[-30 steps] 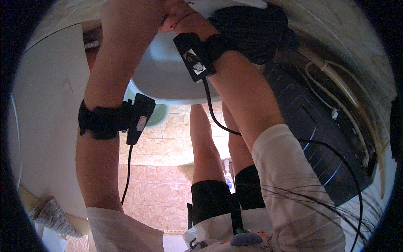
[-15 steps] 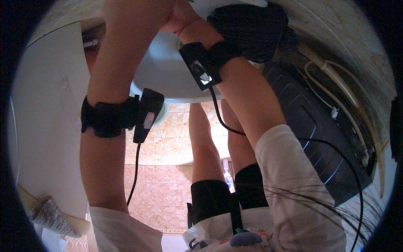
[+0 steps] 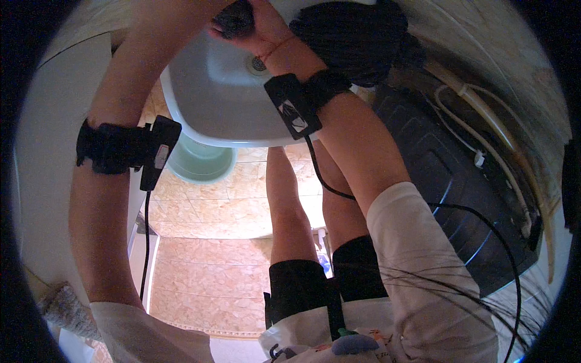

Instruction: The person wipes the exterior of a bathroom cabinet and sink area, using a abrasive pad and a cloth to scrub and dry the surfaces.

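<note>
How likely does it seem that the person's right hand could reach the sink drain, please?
Probably yes: the drain shows close to the right hand, with no other thing visible between them, though that hand holds a dark object.

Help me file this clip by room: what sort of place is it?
Probably a bathroom or washroom: a white washbasin with a drain, a pale green tub and a tiled floor suggest it.
</note>
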Demonstrator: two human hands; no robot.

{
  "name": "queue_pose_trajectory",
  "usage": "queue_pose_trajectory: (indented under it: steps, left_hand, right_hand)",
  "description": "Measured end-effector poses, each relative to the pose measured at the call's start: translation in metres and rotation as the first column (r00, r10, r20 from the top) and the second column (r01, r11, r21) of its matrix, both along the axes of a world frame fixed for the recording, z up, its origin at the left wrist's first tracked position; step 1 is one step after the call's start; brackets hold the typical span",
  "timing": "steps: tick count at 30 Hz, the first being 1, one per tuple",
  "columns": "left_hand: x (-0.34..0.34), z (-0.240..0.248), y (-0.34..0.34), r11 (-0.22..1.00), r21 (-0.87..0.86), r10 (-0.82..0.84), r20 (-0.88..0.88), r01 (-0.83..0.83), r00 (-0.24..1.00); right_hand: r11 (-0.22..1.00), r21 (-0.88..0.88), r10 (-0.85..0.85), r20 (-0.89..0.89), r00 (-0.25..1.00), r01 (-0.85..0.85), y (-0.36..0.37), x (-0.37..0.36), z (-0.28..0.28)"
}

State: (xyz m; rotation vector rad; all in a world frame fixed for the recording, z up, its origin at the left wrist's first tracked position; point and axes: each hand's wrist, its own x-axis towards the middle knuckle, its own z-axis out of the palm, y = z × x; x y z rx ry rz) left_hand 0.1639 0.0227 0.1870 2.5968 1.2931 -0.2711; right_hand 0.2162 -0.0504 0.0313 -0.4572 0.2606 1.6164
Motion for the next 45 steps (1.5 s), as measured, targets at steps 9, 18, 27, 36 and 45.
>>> queue_pose_trajectory:
  steps: [9, 18, 27, 36, 45]
  left_hand:
    - [-0.028, -0.005, -0.023, 0.977, -0.202, 0.168, 0.513, -0.072, 0.842]
    - [-0.151, -0.145, -0.091, 0.919, 0.179, 0.266, 0.373, -0.350, 0.889]
    - [-0.181, -0.172, -0.124, 0.779, 0.083, 0.582, 0.274, -0.622, 0.765]
    - [-0.168, -0.162, -0.128, 0.299, -0.093, 0.949, -0.073, -0.950, 0.306]
    - [-0.160, -0.164, -0.132, 0.347, -0.097, 0.937, -0.014, -0.933, 0.350]
  right_hand:
    - [0.900, -0.317, 0.419, 0.445, 0.792, -0.298, -0.065, 0.009, -0.022]
    - [0.830, -0.488, 0.414, 0.864, -0.288, -0.270, -0.094, 0.013, -0.022]
    - [0.759, -0.606, 0.581, 0.796, -0.171, -0.237, -0.107, 0.019, -0.012]
    - [0.974, -0.225, 0.227, 0.972, -0.066, 0.037, -0.069, 0.062, 0.002]
    - [0.997, 0.022, -0.074, 0.453, -0.888, -0.071, -0.043, 0.091, 0.043]
